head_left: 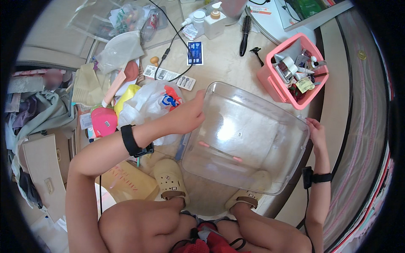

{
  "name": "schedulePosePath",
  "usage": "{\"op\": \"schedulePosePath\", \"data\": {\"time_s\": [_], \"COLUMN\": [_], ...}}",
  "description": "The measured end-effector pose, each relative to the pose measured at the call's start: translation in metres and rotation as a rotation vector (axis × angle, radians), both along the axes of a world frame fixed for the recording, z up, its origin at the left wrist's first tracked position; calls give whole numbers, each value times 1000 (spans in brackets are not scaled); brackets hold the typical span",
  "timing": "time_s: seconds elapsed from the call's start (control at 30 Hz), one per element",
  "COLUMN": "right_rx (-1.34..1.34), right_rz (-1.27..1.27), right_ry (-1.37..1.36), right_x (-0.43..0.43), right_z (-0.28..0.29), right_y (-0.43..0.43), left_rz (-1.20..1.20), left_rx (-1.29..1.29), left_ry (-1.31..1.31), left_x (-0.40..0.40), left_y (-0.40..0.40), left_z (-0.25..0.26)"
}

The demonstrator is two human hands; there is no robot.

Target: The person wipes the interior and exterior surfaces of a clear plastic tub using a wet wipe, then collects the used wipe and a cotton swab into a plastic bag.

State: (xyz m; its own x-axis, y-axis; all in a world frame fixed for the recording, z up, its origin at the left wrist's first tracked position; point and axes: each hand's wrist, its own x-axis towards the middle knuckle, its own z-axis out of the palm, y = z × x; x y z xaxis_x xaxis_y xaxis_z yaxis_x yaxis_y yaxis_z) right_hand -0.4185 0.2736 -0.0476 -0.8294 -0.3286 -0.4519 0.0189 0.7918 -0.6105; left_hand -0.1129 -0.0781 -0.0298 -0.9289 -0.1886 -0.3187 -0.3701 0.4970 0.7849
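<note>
A clear plastic storage bin [253, 126] lies before me, its open side facing up, tilted across the floor. My left hand [190, 115] has its fingers curled on the bin's left edge. At the opposite end, my right hand [316, 134] grips the right edge with its fingertips. Inside the bin lies a thin rod with pink ends [220, 151]; nothing else shows in it. A blue strip [181, 148], perhaps a latch, shows along the left side. Through the bin's near corner I see part of my right clog [245, 197].
A pink plastic basket [273, 87] full of small bottles stands beyond the bin's right. Left lie a white plastic bag [145, 102], a pink pouch [103, 121] and a brown paper envelope [126, 182]. Farther off are a round hairbrush [244, 36], a pump bottle [215, 25] and a black cable [177, 33].
</note>
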Motion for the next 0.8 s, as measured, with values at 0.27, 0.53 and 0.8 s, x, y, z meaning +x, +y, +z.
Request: {"op": "schedulePosePath", "data": {"time_s": [0.27,0.53,0.8], "right_rx": [-243,-400,-430], "right_rz": [-132,66,214], "right_ry": [-120,109,176], "right_x": [10,27,35], "right_z": [21,42,54], "right_y": [-3,-21,-28], "left_rz": [-344,114,153], "left_rx": [-392,-131,-167], "left_ry": [473,0,-50], "left_x": [3,-16,14], "left_y": [-40,-88,-74], "left_z": [-26,59,108]}}
